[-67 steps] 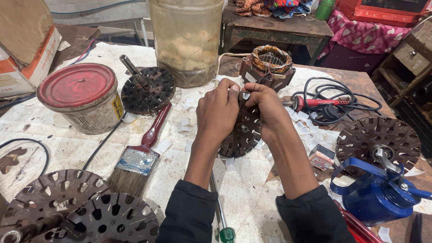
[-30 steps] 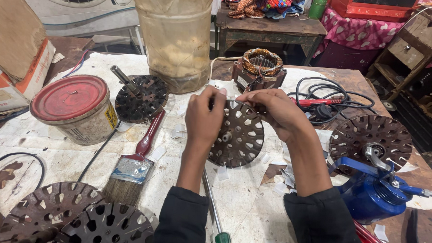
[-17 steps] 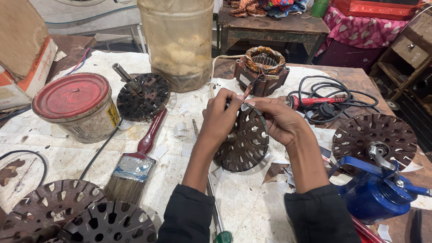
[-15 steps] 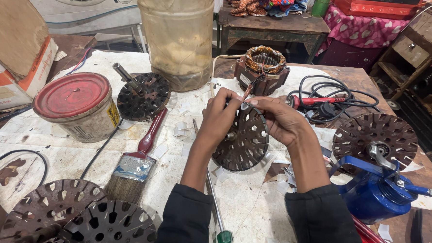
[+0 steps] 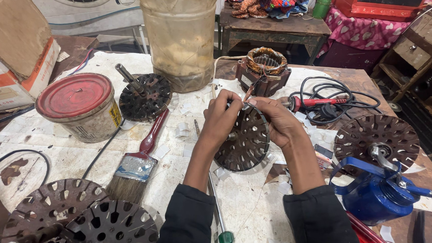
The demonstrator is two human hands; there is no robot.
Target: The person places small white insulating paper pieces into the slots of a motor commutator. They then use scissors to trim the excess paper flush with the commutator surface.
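Metal disc [image 5: 244,142] pinched upright at its top rim by both hands, left [image 5: 221,118] & right [image 5: 276,121], fingers closed; could tip onto worktop [image 5: 251,205] if grip slackens.

A cramped workshop corner, lit evenly with no hard shadows: the brown wooden work table [image 5: 359,76] is spread with stained white paper [image 5: 251,205], and behind it stands a low, dark wooden bench [image 5: 278,29] piled with bright cloth [image 5: 265,1]. To the right a pink heart-patterned cloth [image 5: 363,30] drapes another stand beside a wooden drawer cabinet [image 5: 423,40], while a white air cooler [image 5: 85,4] with louvred vents fills the back left.
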